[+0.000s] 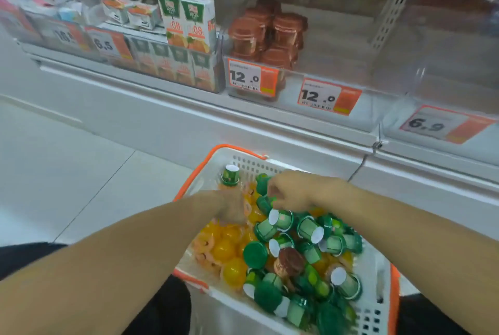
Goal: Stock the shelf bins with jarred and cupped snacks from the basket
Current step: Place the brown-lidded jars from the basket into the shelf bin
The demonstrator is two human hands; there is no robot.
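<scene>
Mostly green jars (pixel 310 229) fill basket (pixel 378 315).

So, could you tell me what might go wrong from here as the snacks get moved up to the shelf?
1. The green-lidded jars lie heaped loosely in the basket; pulling one from the pile could set its neighbours rolling.
2. The left hand and right hand work close together, so they might knock each other.
3. The brown jars are stacked in the shelf bin; jars added carelessly could topple them.

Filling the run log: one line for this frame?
phase: picking | left hand: among orange cups | right hand: pinching green jar | basket: full
</scene>
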